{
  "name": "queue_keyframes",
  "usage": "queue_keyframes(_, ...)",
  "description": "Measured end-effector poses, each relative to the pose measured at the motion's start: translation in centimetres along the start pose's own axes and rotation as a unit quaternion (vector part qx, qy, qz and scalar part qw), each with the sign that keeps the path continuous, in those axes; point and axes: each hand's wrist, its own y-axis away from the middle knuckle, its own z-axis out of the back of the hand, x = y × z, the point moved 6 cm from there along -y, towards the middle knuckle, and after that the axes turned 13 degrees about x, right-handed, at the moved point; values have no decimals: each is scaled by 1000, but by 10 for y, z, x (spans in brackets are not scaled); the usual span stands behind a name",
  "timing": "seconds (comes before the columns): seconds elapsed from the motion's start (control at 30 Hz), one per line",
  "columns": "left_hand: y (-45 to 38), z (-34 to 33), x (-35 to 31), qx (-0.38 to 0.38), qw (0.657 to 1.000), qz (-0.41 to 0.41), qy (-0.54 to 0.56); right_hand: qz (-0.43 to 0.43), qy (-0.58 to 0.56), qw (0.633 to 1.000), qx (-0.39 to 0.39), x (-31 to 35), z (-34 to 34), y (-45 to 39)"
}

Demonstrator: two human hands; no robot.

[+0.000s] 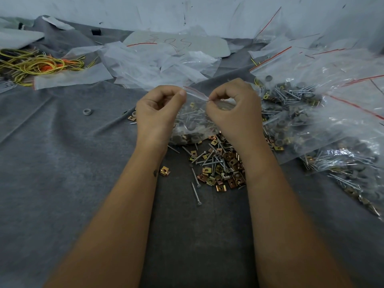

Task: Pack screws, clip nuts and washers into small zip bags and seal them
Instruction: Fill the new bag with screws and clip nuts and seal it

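A small clear zip bag (192,121) with screws and grey washers inside hangs between my hands above the grey cloth. My left hand (158,110) pinches the left end of its red-lined top edge. My right hand (233,109) pinches the right end of that edge between thumb and forefinger. Below the bag lies a loose heap of brass-coloured clip nuts (223,169) mixed with silver screws (196,191). One grey washer (87,111) lies alone to the left.
Filled zip bags (324,113) are piled at the right. Empty clear bags (158,65) lie behind my hands, and a bundle of yellow and orange bands (35,65) sits at the far left. A single clip nut (164,171) lies by my left forearm.
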Motion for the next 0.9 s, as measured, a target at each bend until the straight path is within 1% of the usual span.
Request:
queue_keyframes(0.13, 1, -5, -1, 24, 1000, -4, -7, 13, 35, 999, 2, 3, -2, 1)
queue_keyframes(0.37, 0, -10, -1, 39, 999, -6, -6, 27, 77, 997, 1, 2, -5, 0)
queue_keyframes(0.47, 1, -11, -1, 51, 999, -7, -16, 41, 75, 996, 6, 5, -5, 0)
queue_keyframes(0.67, 0, -12, 2, 55, 998, 12, -8, 41, 72, 997, 7, 6, -5, 0)
queue_keyframes(0.9, 1, -10, 2, 60, 998, 15, -20, 45, 72, 996, 4, 8, -6, 1)
